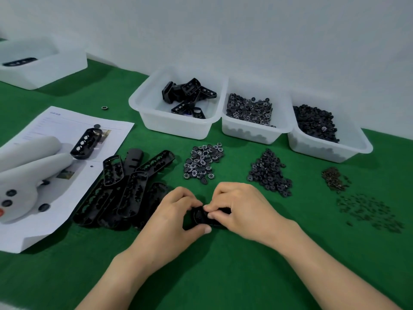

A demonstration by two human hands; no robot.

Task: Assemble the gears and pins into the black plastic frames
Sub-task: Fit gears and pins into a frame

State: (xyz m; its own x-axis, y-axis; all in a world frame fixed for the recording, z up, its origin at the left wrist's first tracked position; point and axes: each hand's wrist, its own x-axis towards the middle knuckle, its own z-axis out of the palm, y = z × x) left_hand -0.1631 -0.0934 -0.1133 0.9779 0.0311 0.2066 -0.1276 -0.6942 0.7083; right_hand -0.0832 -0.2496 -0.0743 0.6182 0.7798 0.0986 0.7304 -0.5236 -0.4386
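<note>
I see left hand (pixel 169 217), right hand (pixel 241 209) both gripping black frame (pixel 201 217). Just left sits frame pile (pixel 125 189) (gear heaps (pixel 203 163) beyond), green mat (pixel 212 276) nearside.

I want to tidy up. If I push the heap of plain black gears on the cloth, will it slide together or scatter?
Likely scatter: the heap of plain black gears is loose small discs, some apart at its edge. They look light. Any tipped on edge may roll, though the green cloth probably slows them.
</note>
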